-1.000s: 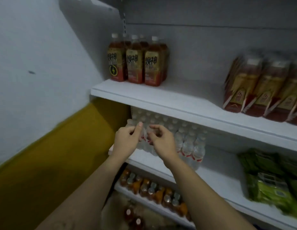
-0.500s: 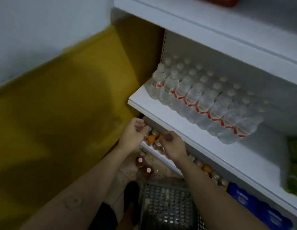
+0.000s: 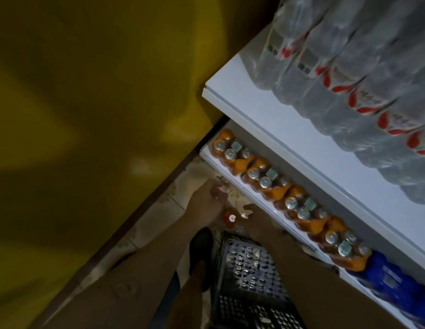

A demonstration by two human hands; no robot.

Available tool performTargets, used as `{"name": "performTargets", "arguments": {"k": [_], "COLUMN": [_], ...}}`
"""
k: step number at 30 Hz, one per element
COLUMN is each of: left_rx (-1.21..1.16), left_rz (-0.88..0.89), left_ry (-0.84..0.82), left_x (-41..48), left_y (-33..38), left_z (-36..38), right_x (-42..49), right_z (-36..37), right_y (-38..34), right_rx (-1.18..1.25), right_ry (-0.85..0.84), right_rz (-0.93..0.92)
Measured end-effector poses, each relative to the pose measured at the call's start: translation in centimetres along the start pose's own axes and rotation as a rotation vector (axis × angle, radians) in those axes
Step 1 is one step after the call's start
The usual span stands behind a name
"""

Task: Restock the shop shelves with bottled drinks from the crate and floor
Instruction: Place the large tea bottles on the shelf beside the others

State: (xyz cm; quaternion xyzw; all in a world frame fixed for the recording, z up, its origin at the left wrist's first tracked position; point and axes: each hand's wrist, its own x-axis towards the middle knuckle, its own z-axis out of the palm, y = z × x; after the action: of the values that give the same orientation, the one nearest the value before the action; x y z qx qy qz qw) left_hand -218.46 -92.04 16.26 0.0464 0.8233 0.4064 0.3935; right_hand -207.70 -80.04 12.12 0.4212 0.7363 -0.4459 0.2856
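– Listing by size, largest first. What stands beyond the left hand [image 3: 206,200]?
– Item 1: yellow wall [image 3: 88,115], on that hand's outer side, running down to the tiled floor [image 3: 164,210].
– And above the right hand [image 3: 254,217]?
– Item 2: upper shelf [image 3: 289,129], white, well above both hands, carrying clear water bottles [image 3: 349,67] with red-marked labels, packed in rows.
– Item 3: lower shelf [image 3: 279,214], its front edge just beyond the right hand. On it, orange drink packs [image 3: 266,184] in a line, caps up; past them, farther along from the right hand, blue packs [image 3: 391,281].
– On the floor?
– Item 4: dark crate [image 3: 249,269], lattice-walled, under the right forearm, nearer the body than either hand.
– Item 5: dark shoe [image 3: 201,243], beside the crate, under the left wrist.
– The task's thing?
– Item 6: floor bottle [image 3: 230,218], reddish with a white cap, upright on the tiles between the two hands, just beside the left one.
– State of the hands?
– Both reach down close to that bottle. Blur and shadow hide the fingers: whether either grips anything, I cannot tell.
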Motion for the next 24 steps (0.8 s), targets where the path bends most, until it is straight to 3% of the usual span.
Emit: {"name": "performTargets", "arguments": {"k": [3,9,14,24], "left_rx": [0.072,0.059,0.028,0.03], "left_rz": [-0.023,-0.026,-0.041,-0.127], "left_ry": [-0.064,-0.113,-0.206,-0.302], "left_x": [2.6,7.8,10.9,13.9], "left_y": [-2.8,-7.3,-10.7,-16.3], "left_z": [0.7,2.9,4.6,6.8], "right_x": [3.5,10.9,19.6,24.4], "right_z": [1.6,5.2,10.7,16.1], "right_y": [1.7,4.0,9.4,13.2], "right_rx": [-0.175,-0.175,-0.183,-0.315], "right_ry": [-0.068,-0.116,-0.074,-0.009], "right_rz": [0.009,0.032,0.062,0.148]}}
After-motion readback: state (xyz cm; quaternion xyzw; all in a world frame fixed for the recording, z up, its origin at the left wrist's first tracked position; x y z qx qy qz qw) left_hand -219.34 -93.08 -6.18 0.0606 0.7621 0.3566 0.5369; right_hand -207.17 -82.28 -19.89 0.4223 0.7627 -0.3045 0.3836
